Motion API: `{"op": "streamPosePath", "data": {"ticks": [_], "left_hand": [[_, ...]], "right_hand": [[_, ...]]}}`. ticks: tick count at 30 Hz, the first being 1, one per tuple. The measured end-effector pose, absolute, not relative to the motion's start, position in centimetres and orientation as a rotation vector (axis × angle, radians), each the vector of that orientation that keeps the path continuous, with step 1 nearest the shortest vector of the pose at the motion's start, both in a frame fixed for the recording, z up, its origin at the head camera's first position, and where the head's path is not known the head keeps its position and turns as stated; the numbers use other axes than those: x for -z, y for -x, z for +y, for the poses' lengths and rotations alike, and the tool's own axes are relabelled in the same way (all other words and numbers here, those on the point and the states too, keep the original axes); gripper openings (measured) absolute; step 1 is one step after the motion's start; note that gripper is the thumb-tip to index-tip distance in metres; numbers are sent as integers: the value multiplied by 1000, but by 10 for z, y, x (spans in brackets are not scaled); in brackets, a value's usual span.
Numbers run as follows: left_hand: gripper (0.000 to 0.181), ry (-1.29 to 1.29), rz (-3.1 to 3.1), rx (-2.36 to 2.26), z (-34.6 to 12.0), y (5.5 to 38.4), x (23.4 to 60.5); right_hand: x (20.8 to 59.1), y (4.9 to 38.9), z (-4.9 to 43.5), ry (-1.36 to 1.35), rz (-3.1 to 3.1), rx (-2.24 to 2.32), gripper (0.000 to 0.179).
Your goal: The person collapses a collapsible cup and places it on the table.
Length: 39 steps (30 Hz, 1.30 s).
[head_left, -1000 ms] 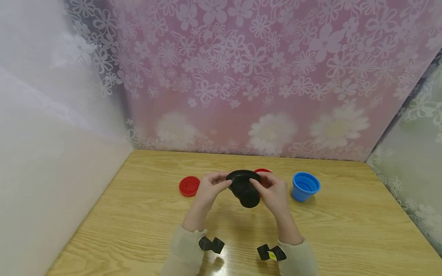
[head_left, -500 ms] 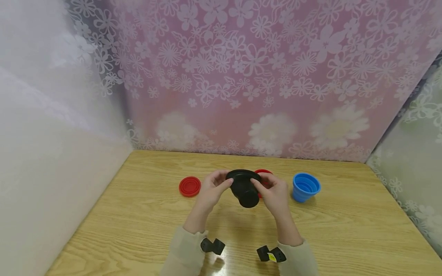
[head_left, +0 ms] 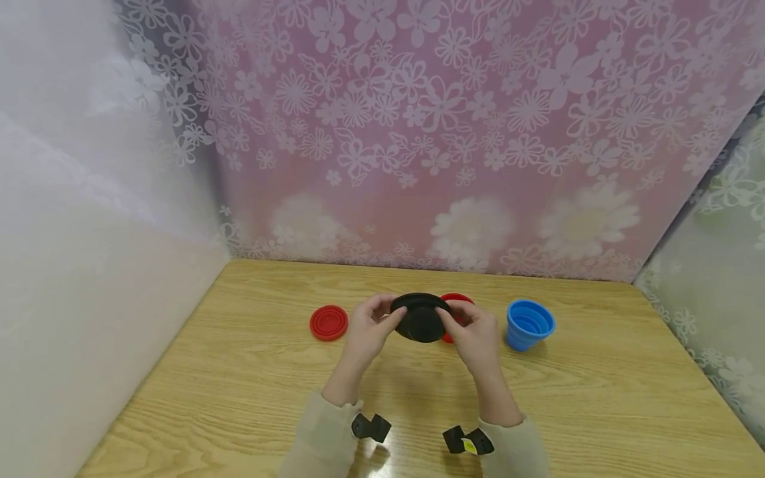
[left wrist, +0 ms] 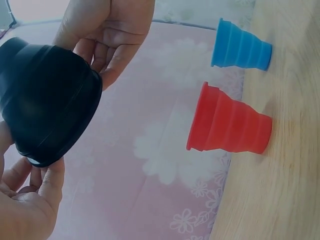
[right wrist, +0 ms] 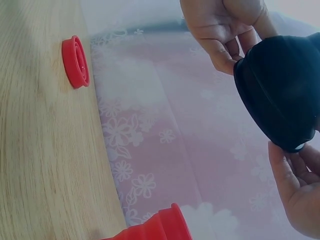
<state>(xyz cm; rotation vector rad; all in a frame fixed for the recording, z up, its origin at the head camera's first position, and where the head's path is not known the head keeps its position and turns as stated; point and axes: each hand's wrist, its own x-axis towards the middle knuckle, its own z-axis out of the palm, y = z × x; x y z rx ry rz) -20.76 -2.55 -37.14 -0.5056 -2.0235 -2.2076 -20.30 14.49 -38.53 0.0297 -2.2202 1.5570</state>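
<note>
A black collapsible cup (head_left: 421,324) is held above the table by both hands, its wide rim away from the person and its round base facing the head camera. My left hand (head_left: 366,332) pinches the rim on the left, thumb on the near side. On the opposite side, my right hand (head_left: 477,337) grips the rim the same way. Ridged side walls of the black cup (left wrist: 47,100) show in the left wrist view; its inside is hidden. Behind the right hand stands a red collapsible cup (left wrist: 230,122), extended and partly covered in the head view.
On the wooden table (head_left: 239,378), a flattened red collapsible cup (head_left: 329,322) lies to the left. An extended blue collapsible cup (head_left: 528,324) stands upright at the right. A flowered pink backdrop (head_left: 418,166) rises behind the table, with pale panels on both sides.
The black cup's base has come up closer to its rim, so the cup looks shorter from the head view. Both hands keep nearly the same place on the rim.
</note>
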Motion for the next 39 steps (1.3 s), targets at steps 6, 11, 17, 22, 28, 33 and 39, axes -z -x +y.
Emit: {"op": "streamPosePath", "data": {"ticks": [6,11,17,22,28,33,39], "left_hand": [[19,487,-1992,2216,-25,213,381],[23,456,-1994,2202,-24,219,390],[24,309,-1954,2208,-27,221,390],[24,276,-1913,2260,-27,221,389],[31,375,-1828,2394,-27,219,388],[40,547,-1747,2504,-27,215,386],[42,573,-1784,2503,-25,214,386]], "right_hand": [[384,203,144,-31,-2214,-1625,18],[383,203,145,-85,-2230,-1747,22],[385,203,150,-369,-2132,-1977,35],[387,203,152,-515,-2066,-2011,38],[389,205,151,-492,-1921,-2087,29],[390,206,150,-366,-1833,-2142,35],[389,205,147,-215,-1847,-2110,38]]}}
